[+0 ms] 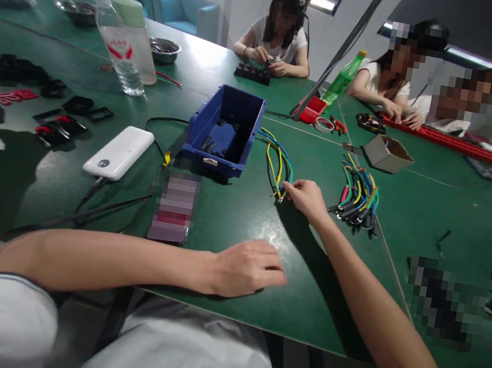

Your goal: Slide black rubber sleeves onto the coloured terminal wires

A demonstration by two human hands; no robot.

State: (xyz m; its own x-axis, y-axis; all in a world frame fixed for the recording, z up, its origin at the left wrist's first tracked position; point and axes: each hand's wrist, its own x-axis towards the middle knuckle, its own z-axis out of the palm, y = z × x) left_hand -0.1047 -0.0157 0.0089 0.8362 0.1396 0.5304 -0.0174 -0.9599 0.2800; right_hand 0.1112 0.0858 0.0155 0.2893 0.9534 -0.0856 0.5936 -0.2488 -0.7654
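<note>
My right hand (307, 199) reaches forward over the green table (237, 233) and pinches the near ends of a small bundle of coloured wires (278, 161), yellow, green and blue, lying right of a blue plastic bin (225, 126). My left hand (247, 268) rests on the table near its front edge, fingers loosely curled, holding nothing that I can see. A second, larger bundle of coloured wires (360, 198) with black plugs lies just right of my right hand.
A white power bank (119, 151) with a cable, a phone (173, 209), water bottles (128, 43), black plastic parts (54, 122), a cardboard box (387, 153) and a green bottle (343, 80) lie around. Three people sit working at the far side.
</note>
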